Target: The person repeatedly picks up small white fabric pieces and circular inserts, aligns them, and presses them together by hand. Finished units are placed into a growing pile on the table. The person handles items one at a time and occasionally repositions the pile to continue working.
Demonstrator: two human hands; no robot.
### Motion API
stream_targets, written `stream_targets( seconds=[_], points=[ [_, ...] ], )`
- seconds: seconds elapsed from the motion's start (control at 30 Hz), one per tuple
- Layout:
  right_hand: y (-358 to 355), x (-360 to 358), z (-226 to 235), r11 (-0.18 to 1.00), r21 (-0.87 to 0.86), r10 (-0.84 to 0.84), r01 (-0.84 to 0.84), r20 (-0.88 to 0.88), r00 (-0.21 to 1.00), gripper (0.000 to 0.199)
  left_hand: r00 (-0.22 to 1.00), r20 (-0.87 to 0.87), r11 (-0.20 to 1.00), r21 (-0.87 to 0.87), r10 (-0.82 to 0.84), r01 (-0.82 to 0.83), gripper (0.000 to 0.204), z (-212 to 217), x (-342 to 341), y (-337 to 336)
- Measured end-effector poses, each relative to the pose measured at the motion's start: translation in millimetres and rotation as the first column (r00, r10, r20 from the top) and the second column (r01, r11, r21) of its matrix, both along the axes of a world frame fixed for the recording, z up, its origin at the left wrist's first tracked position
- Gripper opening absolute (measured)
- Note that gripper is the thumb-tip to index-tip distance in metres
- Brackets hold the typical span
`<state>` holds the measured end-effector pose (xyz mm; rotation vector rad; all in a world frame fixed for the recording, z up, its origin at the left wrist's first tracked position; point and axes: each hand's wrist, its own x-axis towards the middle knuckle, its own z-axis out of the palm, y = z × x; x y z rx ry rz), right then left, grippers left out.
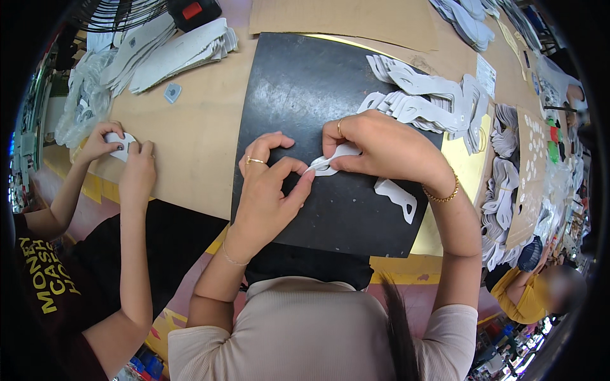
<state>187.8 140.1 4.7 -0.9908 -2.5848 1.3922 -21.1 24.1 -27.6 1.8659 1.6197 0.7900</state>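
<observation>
Over the black mat (292,95), both hands pinch one small white cut piece (326,169), which looks like flat shoe-part material. My left hand (267,197) grips its left end between thumb and index finger, the other fingers raised. The thumb and fingers of my right hand (391,149) close on the other end. Part of the piece is hidden behind the fingertips. A similar white piece with a cut-out (399,200) lies on the mat below my right hand. Beyond that hand, stacks of white cut pieces (419,89) are fanned out on the mat's far right.
At the left, a co-worker's hands (130,152) hold a white piece (119,145). Behind them are stacked white sheets (181,57) and a clear plastic bag (86,101). More grey-white stacks (502,184) and a brown board (527,165) line the right side. Another person (518,295) is at far right.
</observation>
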Motion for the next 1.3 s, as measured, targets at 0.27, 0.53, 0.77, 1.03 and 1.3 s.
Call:
stream_targets(
  seconds=[0.27,0.53,0.77,1.03,1.3],
  points=[
    [10,-8,1,0.998,0.007,0.068,-0.068,0.052,0.996,0.017,1.0,-0.021,1.0,-0.014,0.005,-0.005,0.01,0,0,2],
    [12,-12,7,0.996,0.001,0.087,-0.088,0.12,0.989,0.02,0.998,-0.07,1.0,-0.005,0.003,-0.004,0.01,2,2,0],
    [13,-11,4,0.995,-0.007,0.099,-0.099,0.11,0.989,0.018,0.997,-0.078,1.0,-0.01,-0.011,0.01,0.01,3,3,2],
    [12,-11,4,0.994,0.031,0.098,-0.101,0.09,0.991,0.017,0.997,-0.075,1.0,-0.005,-0.003,0.002,0.01,3,5,2],
    [11,-10,1,0.995,0.043,0.082,-0.085,0.069,0.994,0.018,0.997,-0.079,1.0,-0.004,0.005,-0.005,0.011,3,6,3]
  ],
)
